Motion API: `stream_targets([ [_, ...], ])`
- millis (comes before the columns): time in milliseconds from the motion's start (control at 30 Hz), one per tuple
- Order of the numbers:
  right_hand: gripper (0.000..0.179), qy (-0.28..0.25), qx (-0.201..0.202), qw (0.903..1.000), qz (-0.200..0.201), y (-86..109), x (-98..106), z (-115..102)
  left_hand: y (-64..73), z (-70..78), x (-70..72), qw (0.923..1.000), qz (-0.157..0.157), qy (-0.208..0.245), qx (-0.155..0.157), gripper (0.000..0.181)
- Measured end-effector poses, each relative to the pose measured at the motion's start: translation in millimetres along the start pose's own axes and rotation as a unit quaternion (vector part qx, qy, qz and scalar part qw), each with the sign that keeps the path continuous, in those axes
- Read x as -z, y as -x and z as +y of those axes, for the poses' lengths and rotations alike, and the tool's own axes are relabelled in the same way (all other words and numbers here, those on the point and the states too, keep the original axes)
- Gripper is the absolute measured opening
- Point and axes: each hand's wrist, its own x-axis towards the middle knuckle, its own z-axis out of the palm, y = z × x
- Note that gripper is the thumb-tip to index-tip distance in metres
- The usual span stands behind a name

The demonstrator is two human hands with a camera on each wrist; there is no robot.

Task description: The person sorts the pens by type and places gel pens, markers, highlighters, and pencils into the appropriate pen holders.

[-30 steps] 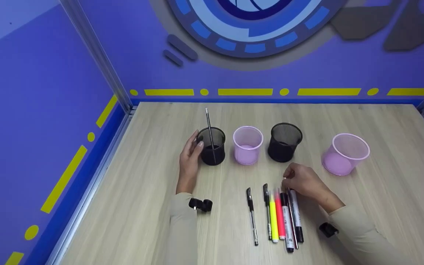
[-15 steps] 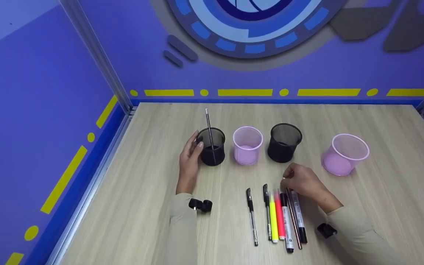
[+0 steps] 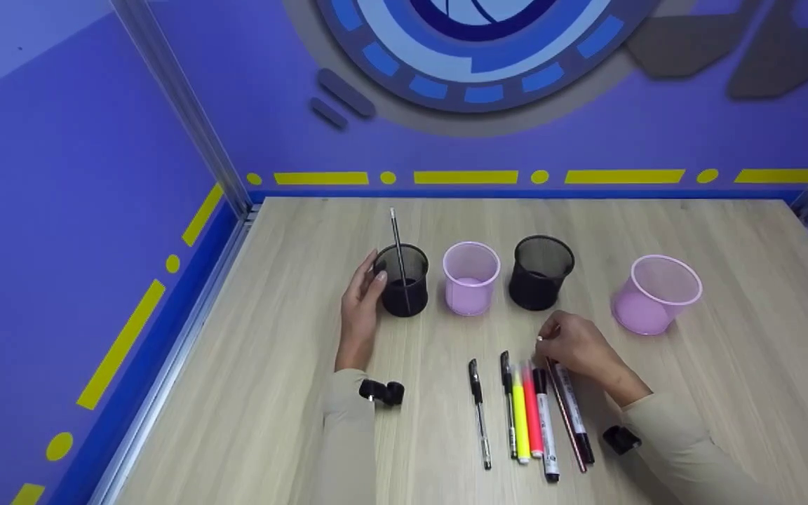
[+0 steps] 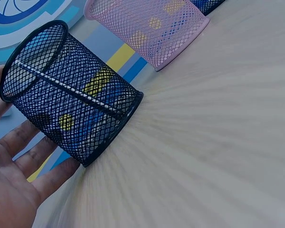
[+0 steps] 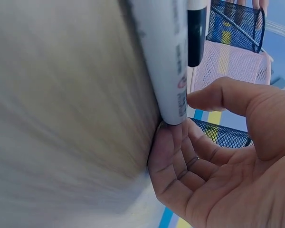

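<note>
My left hand (image 3: 360, 312) rests against the left side of a black mesh pen cup (image 3: 411, 300), which holds one upright pencil (image 3: 396, 235). In the left wrist view, its fairly straight fingers (image 4: 31, 135) touch the mesh. My right hand (image 3: 576, 345) pinches the upper end of a dark reddish pencil (image 3: 569, 421), whose white tip shows past the fingertips. Right beside that pencil lies a white marker (image 3: 572, 403) with a black end. In the right wrist view the marker (image 5: 164, 61) hides the pencil, its end right at my fingers.
A pink mesh cup (image 3: 470, 298), another black cup (image 3: 536, 294) and a second pink cup (image 3: 642, 314) stand to the right. Left of the pencil lie two black-capped pens (image 3: 477, 400), a yellow highlighter (image 3: 520, 421), a pink highlighter (image 3: 532, 414) and another white marker (image 3: 548, 435).
The pinched pencil's lower end and the marker beside it have swung right, widening the gap to the other white marker. My left hand stays at the cup.
</note>
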Motion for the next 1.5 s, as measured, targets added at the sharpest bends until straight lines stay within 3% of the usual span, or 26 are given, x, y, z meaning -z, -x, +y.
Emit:
stream_targets([
  [233,0.017,-0.076,-0.021,0.9969,0.009,-0.5,8.6,1.1,0.5,-0.2,0.0,1.0,0.005,-0.007,0.001,0.052],
  [500,0.025,-0.133,0.014,0.9892,0.061,-0.7,25.6,-5.3,-1.0,1.0,-0.6,1.0,0.006,0.0,-0.001,0.052],
  [800,0.03,-0.23,0.043,0.9655,0.115,3.1,36.1,-14.6,-1.2,1.0,-1.2,0.9999,0.0,0.004,-0.009,0.054],
  [1167,0.03,-0.238,0.161,0.9327,0.219,14.8,41.7,-27.3,-1.0,-0.4,-0.9,0.9998,0.004,0.018,-0.001,0.051],
  [1500,0.034,-0.18,0.269,0.9055,0.274,20.0,39.7,-24.1,0.3,1.9,-1.0,0.9999,0.003,0.012,0.002,0.052],
])
